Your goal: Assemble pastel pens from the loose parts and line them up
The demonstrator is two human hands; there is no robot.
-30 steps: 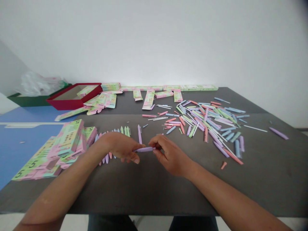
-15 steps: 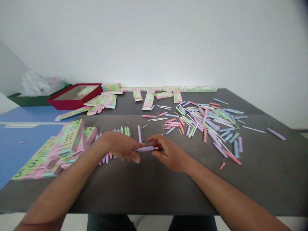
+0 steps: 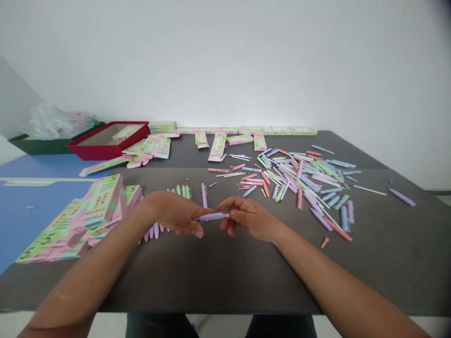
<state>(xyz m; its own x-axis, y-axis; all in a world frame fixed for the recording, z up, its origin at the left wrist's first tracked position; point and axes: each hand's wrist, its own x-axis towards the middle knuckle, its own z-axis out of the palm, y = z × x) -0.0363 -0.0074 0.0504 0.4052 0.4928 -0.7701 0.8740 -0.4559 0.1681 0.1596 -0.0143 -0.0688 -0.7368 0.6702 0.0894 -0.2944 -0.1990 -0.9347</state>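
My left hand (image 3: 179, 213) is closed on a purple pen (image 3: 213, 216), which lies nearly level and points right. At the pen's right end, my right hand (image 3: 248, 218) has its thumb against the tip, with the fingers curled around it. Just behind the held pen, another purple pen (image 3: 204, 195) lies on the dark table. A row of green pens (image 3: 183, 191) and purple pens (image 3: 154, 230) is partly hidden beneath my left hand and wrist.
Loose pen barrels, caps and white refills form a wide pile (image 3: 306, 176) to the right. Stacked pen boxes (image 3: 102, 202) stand at left, near a red tray (image 3: 102, 151) and a green tray (image 3: 38, 146) with a plastic bag. More boxes (image 3: 253, 129) line the wall.
My right thumb has shifted up onto the pen's end, and the right fingers have curled differently. My left hand keeps its hold on the pen, almost unmoved.
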